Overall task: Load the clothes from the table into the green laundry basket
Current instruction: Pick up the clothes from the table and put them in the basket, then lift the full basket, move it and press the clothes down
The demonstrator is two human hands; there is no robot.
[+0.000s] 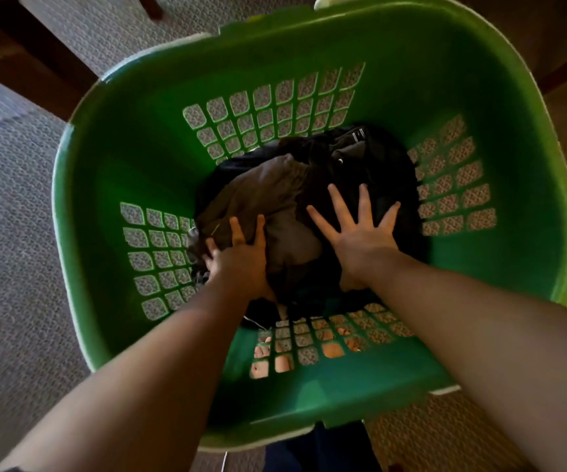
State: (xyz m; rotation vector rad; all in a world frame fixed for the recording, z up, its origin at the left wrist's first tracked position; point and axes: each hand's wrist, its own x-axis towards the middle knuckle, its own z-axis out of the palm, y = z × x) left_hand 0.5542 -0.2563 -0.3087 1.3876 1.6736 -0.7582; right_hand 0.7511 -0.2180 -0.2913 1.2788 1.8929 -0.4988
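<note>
Carpet (19, 206): grey, woven, under everything; green laundry basket (132, 158): standing on it, lattice walls, seen from above; clothes (275, 199): dark heap on the basket floor, a grey-brown garment over what may be black ones, hard to tell in shadow; right hand (360, 240): fingers spread flat, palm pressing the heap, gripping nothing; left hand (241, 264): fingers curled onto the grey-brown garment's edge. Step judged: settling a load in the basket. Next: let go, lift both arms out, return to the counter, unseen here.
</note>
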